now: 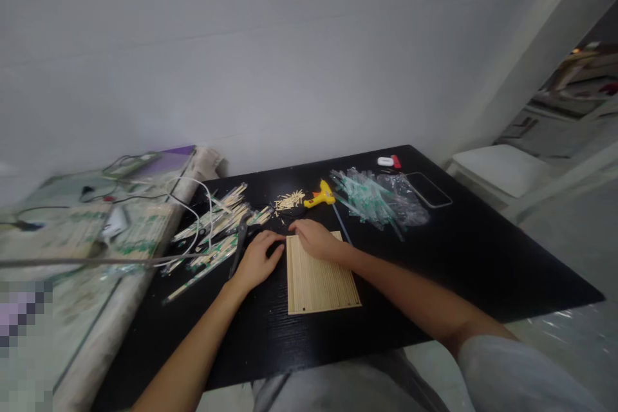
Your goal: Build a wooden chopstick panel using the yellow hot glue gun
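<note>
A flat panel (pixel 322 286) of pale wooden sticks laid side by side rests on the black table. My right hand (pixel 316 239) lies over its far part, fingers pressed together and bent at the far left corner; the undersides of the fingers are hidden. Beside that corner is my left hand (pixel 261 259), fingers stretched forward on the table and thumb apart. Just left of it lie dark-handled cutters (pixel 240 238). A yellow glue gun (pixel 322 194) lies beyond the panel, near a pile of short cut stick pieces (pixel 290 201).
Wrapped chopsticks (pixel 212 222) with a white cable over them lie on the left. To the right are crumpled clear wrappers (pixel 369 199), a phone-like frame (pixel 429 190) and a white case (pixel 385 161). A covered surface with more bundled sticks (pixel 145 228) adjoins the black table (pixel 463 264).
</note>
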